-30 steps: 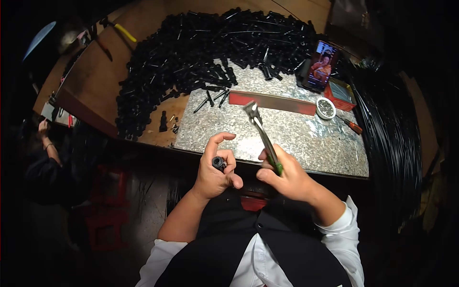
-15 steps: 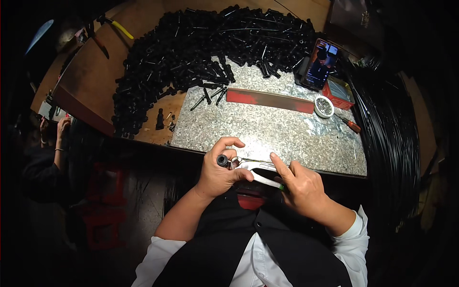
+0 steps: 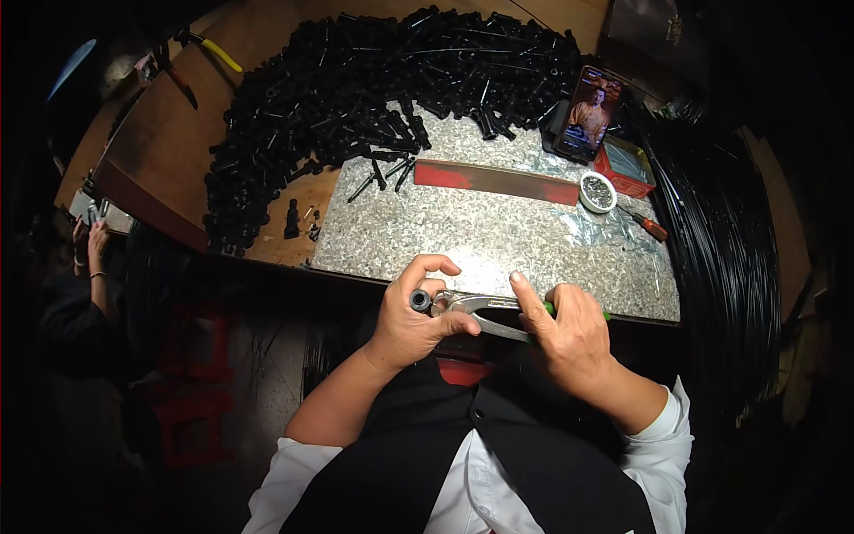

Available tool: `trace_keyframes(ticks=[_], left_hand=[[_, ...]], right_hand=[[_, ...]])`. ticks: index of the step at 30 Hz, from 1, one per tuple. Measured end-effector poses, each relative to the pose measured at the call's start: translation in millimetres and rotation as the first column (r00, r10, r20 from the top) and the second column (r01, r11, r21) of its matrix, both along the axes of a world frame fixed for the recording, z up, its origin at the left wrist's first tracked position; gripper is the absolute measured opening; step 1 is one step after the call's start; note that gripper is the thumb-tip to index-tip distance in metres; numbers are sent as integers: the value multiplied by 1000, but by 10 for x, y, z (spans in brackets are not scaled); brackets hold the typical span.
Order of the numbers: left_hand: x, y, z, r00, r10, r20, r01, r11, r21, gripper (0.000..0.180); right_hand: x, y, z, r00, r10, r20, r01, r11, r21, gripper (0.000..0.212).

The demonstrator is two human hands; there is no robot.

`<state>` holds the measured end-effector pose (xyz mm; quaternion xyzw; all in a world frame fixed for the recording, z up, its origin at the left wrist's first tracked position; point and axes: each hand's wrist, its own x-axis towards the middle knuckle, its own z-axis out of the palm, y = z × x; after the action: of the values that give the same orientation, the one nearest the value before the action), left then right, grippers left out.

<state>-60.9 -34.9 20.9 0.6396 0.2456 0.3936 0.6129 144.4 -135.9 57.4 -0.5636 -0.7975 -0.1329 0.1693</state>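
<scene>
My left hand [image 3: 398, 316] is closed around a black tubular plastic part [image 3: 420, 301], its round hollow end facing up. The index finger curls above it, and the thumb lies along the silver head of a pair of pliers [image 3: 500, 303]. Green shows on the pliers' handles, which sit in my right hand [image 3: 576, 343]. That hand's index finger stretches forward along the tool while the other fingers wrap the grip. The pliers' jaws are right beside the black part; whether they bite on it is hidden by my fingers.
A large heap of black parts [image 3: 302, 98] covers the back of the bench, beyond a speckled board [image 3: 463, 227]. On the board are a red-edged bar [image 3: 494, 182], a white bowl of small metal pieces [image 3: 598, 192] and a screwdriver [image 3: 654, 228]. A phone [image 3: 587, 114] stands behind. Another person's hands [image 3: 95, 238] work at left.
The pliers have turned in my right hand; more green handle shows past my knuckles. My left hand still holds the black part. The phone picture differs, and the other person's hands have shifted.
</scene>
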Motion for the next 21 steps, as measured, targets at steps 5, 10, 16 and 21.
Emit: trace_keyframes(ticks=[5, 10, 16, 21], left_hand=[[54, -33, 18, 999, 15, 28, -13, 997, -71, 66], [32, -10, 18, 999, 37, -13, -37, 998, -45, 73], [28, 34, -19, 999, -37, 4, 37, 999, 13, 72], [-29, 38, -36, 997, -24, -77, 20, 999, -43, 89]], right_hand=[[18, -35, 59, 998, 1, 61, 0, 1000, -17, 64], [15, -39, 181, 981, 12, -196, -74, 947, -312, 78], [87, -7, 73, 992, 67, -111, -77, 993, -85, 76], [112, -135, 216, 995, 78, -64, -86, 987, -133, 67]])
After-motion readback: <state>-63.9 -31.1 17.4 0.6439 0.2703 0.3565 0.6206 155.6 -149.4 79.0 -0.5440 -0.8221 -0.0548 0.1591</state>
